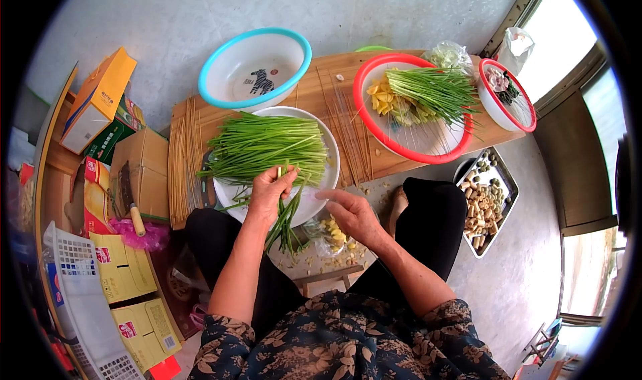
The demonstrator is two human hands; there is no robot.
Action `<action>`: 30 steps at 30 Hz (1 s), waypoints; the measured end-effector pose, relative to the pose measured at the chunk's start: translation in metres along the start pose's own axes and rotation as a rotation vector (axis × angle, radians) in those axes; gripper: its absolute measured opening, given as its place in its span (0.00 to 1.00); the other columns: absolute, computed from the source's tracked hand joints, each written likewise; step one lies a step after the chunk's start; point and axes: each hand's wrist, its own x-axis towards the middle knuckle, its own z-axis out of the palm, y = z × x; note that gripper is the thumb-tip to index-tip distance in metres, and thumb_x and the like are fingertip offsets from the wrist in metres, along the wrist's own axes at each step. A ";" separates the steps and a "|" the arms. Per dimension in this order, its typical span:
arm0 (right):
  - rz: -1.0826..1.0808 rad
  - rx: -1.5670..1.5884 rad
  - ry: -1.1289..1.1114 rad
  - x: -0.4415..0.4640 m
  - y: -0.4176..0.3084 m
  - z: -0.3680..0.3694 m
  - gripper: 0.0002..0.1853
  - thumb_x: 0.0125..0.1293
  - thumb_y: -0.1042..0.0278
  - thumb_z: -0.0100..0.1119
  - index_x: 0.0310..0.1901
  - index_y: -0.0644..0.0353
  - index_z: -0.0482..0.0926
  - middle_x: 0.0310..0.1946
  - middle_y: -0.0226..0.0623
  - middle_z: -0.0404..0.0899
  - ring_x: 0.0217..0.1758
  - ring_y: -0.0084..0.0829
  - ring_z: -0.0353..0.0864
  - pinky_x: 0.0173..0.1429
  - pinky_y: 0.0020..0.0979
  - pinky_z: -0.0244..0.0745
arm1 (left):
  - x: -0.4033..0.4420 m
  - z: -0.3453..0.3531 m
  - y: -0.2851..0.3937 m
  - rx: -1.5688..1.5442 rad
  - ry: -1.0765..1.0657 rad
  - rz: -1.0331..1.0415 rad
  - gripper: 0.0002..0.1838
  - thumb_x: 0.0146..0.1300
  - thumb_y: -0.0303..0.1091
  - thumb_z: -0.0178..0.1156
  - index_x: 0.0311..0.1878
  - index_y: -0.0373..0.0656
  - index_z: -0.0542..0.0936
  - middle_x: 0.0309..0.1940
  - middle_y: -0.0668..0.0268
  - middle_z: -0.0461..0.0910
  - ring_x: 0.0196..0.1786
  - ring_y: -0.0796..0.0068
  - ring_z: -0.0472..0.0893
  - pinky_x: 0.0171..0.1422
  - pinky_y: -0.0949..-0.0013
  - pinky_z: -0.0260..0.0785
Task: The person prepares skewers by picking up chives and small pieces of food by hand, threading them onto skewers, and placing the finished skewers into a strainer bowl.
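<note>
A large bunch of green chives (pixel 274 146) lies on a round white tray (pixel 332 172) on the wooden table. My left hand (pixel 273 191) is closed around a small bundle of chives (pixel 286 221), whose ends hang down over the tray's near edge. To its right, my right hand (pixel 352 214) is beside the near right rim of the tray, its index finger reaching toward the bundle. Whether it pinches anything thin cannot be made out. Thin wooden skewers (pixel 186 159) lie left of the tray, and more skewers (pixel 348 129) lie to its right.
Behind the tray stands a blue-rimmed basin (pixel 255 69). A red-rimmed basin (pixel 428 156) holds chives and yellow slices; a smaller red-rimmed bowl (pixel 495 109) is further right. A metal tray (pixel 511 191) of cut pieces is at right. A knife (pixel 136 219) rests by boxes at left.
</note>
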 end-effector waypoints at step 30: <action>0.079 0.219 0.000 0.002 -0.005 -0.014 0.14 0.71 0.72 0.48 0.54 0.63 0.76 0.15 0.18 0.62 0.16 0.12 0.57 0.21 0.17 0.53 | -0.005 0.007 0.005 -0.031 -0.020 0.002 0.23 0.69 0.44 0.56 0.56 0.34 0.76 0.22 0.75 0.67 0.23 0.84 0.65 0.28 0.77 0.57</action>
